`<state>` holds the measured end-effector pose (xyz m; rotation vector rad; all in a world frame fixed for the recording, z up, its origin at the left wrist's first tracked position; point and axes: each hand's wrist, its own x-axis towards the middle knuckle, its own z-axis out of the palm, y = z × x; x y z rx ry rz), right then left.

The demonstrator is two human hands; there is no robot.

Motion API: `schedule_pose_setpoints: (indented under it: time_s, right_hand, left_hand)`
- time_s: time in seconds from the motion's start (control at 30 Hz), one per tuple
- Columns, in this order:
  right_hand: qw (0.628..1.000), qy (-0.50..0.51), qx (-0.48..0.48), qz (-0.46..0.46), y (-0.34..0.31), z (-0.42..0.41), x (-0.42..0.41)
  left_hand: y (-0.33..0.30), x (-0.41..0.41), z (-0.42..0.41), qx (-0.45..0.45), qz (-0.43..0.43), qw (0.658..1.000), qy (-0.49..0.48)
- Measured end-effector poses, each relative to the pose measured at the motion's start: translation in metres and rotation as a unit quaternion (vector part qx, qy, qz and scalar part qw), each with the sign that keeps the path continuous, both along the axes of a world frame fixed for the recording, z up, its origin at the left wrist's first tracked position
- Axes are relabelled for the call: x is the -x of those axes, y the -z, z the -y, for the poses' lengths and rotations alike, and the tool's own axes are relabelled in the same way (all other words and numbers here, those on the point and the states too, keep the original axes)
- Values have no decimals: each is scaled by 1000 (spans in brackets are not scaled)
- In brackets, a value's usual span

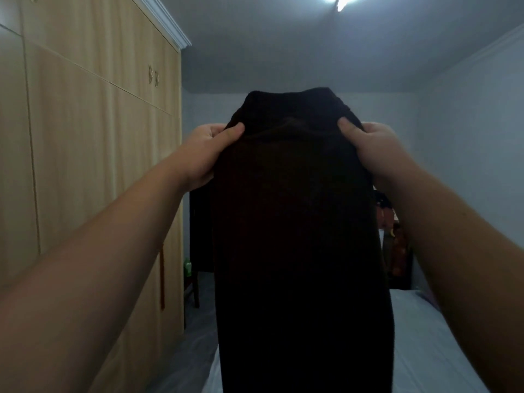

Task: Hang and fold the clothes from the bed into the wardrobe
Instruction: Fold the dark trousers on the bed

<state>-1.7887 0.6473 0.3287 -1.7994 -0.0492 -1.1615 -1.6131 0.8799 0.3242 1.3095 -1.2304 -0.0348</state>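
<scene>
A long black garment (297,236) hangs straight down in front of me, held up at chest height over the bed (431,350). My left hand (208,153) grips its upper left edge, thumb on the front. My right hand (374,150) grips the upper right edge the same way. The top of the cloth folds over above my thumbs. The wooden wardrobe (85,137) fills the left side, its doors closed. The garment hides the middle of the room behind it.
A narrow floor aisle (195,344) runs between wardrobe and bed. A dark chair with dark cloth (200,236) stands at the aisle's far end. Colourful items (397,242) sit by the far wall on the right. A ceiling lamp (340,0) glares above.
</scene>
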Motion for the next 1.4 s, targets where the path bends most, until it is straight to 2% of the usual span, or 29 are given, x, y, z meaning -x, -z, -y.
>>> schedule_pose_setpoints:
  time_s: [0.13, 0.23, 0.43, 0.57, 0.67, 0.83, 0.93, 1.03, 1.2, 1.4]
  right_hand:
    - [999, 15, -18, -32, 12, 16, -15]
    - [994, 25, -46, -94, 40, 44, -42]
    - [969, 33, -89, -228, 129, 124, -120]
    - [949, 16, -146, -278, 198, 184, -180]
    - [933, 15, -170, -315, 263, 238, -238]
    - [914, 41, -174, -365, 377, 322, -338]
    - [907, 102, -183, -366, 447, 367, -394]
    - [886, 92, -302, -339, 517, 396, -434]
    - [855, 67, -360, -367, 664, 388, -446]
    - [809, 76, -376, -446, 814, 348, -401]
  left_hand:
    - [14, -14, 18, -24, -35, 999, -16]
    - [44, -38, 40, -66, -86, 994, -30]
    - [131, -109, 117, -148, -171, 970, -92]
    - [200, -173, 190, -188, -238, 943, -136]
    - [260, -226, 245, -234, -261, 921, -171]
    - [360, -302, 325, -275, -264, 905, -191]
    - [430, -350, 373, -269, -332, 876, -224]
    - [503, -385, 413, -213, -375, 868, -247]
    - [639, -379, 430, -232, -370, 861, -259]
    - [760, -355, 398, -294, -438, 806, -267]
